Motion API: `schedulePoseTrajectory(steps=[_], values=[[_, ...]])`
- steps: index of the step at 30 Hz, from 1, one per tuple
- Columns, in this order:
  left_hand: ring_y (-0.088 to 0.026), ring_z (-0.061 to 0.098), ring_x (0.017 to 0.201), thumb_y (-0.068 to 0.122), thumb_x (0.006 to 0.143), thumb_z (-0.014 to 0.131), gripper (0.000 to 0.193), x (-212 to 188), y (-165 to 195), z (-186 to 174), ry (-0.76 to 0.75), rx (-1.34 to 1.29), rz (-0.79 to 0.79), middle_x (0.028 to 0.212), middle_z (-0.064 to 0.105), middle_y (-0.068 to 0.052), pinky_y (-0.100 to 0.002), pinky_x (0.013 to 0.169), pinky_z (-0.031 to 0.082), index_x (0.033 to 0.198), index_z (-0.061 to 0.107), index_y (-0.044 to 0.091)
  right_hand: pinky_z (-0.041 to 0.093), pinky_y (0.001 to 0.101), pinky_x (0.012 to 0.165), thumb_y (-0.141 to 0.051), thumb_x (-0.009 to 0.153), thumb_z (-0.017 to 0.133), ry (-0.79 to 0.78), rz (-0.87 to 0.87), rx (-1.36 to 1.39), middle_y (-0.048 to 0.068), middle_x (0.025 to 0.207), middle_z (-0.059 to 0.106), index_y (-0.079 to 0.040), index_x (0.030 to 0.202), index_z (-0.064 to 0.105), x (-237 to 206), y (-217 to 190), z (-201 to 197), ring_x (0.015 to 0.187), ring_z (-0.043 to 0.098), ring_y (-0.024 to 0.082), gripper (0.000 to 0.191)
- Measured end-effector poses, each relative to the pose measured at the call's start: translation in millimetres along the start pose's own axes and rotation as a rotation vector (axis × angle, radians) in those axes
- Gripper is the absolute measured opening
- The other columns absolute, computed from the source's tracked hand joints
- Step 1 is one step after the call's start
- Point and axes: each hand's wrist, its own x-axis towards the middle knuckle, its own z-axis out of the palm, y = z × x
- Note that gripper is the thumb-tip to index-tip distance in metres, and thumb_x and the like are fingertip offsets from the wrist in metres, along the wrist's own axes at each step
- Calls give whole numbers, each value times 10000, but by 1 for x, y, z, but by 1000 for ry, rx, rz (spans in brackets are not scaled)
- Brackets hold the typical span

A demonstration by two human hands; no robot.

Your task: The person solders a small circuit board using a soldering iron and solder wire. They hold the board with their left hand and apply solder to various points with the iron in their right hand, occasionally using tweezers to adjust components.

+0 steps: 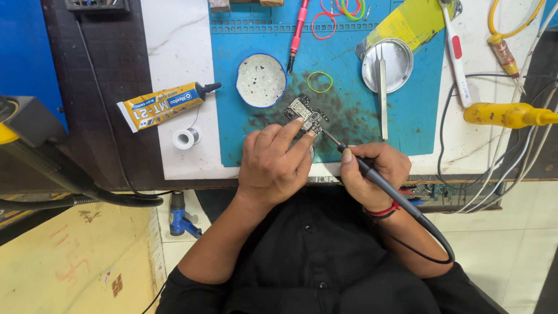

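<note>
Now we pin the small circuit board [304, 114] to the blue mat [349, 125] near its front edge with our left hand's [273, 166] fingertips pressed on it, while our right hand [372, 174] pinches a black soldering iron [363, 166], tip touching the board.

Single head-worn camera, looking steeply down. Close range over the white marble-topped table [180, 52]. Near edge and wearer's lap in frame.

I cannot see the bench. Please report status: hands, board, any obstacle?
Left hand pins circuit board. Right hand holds soldering iron, tip at board. Nothing in the way.
</note>
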Motion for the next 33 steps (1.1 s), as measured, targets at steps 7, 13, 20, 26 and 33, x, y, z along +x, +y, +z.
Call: schedulePoseTrajectory(steps=[7,13,20,26,33], values=[[-220,600,1058,173,886,758,243,1,2,1,2,19,0,1249,674,-28,-388,904,440,1124,778,132,454,255,573,-48,878,763,-9,-4,7,35,684,644,-25,906,671,1,0,-1,572,611,114,98],[-218,606,1055,176,884,758,242,1,1,1,-2,20,-7,1241,676,-28,-389,900,443,1122,778,134,453,257,573,-49,879,764,-20,8,6,34,675,637,-21,899,676,2,-2,-1,567,607,116,95],[-219,610,1052,175,884,760,240,1,1,1,-9,16,-9,1240,678,-28,-389,899,443,1120,779,132,461,254,568,-54,875,764,-13,16,3,42,690,645,-24,895,674,3,-2,0,578,615,127,97],[-218,611,1054,173,883,759,239,2,1,1,-5,15,-9,1240,679,-28,-389,903,443,1118,779,132,458,263,575,-50,862,761,-19,23,4,52,688,645,-18,880,672,3,-2,0,574,615,135,96],[-223,608,1055,181,884,758,243,2,0,0,-13,24,-1,1246,679,-37,-390,896,439,1120,778,127,470,263,578,-21,861,763,-45,-21,38,64,721,669,-11,881,670,5,-3,0,595,633,137,96]])
